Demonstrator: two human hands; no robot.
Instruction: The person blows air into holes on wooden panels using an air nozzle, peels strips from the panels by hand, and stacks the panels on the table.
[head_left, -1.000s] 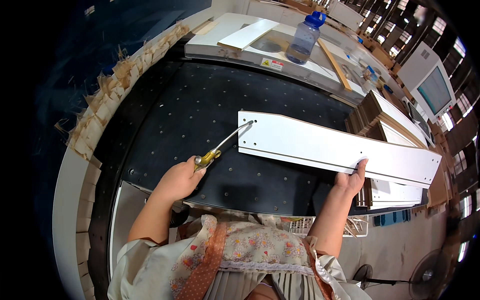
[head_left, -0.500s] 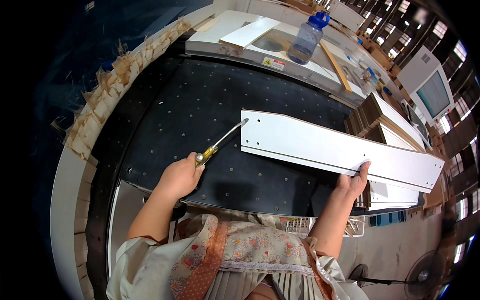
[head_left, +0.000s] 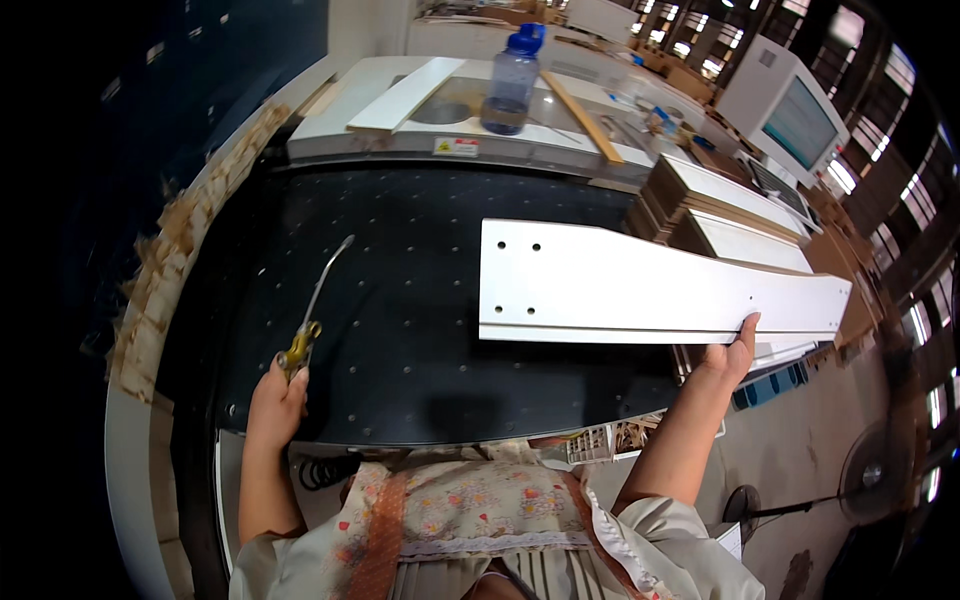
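My left hand (head_left: 276, 405) is closed round the yellow handle of an air blow gun (head_left: 302, 345). Its long, slightly bent metal nozzle points up and away over the black table, apart from the board. On the right, my right hand (head_left: 735, 352) grips a long white board (head_left: 620, 282) by its lower edge. The thumb lies on the white face, while the other fingers are mostly hidden behind it. The board is held tilted above the table, with several round holes at its left end and a groove along the lower edge.
The black table (head_left: 400, 290) is dotted with small studs. Stacked boards (head_left: 735, 215) stand at right, near a monitor (head_left: 790, 115). A blue-lidded bottle (head_left: 510, 85) and a white strip (head_left: 410, 95) sit on the far ledge. A black coiled hose (head_left: 325, 470) hangs at the near edge.
The blow gun has moved left, its nozzle leaving the board's left end. My right hand still holds the board, now turned more level. The view has shifted.
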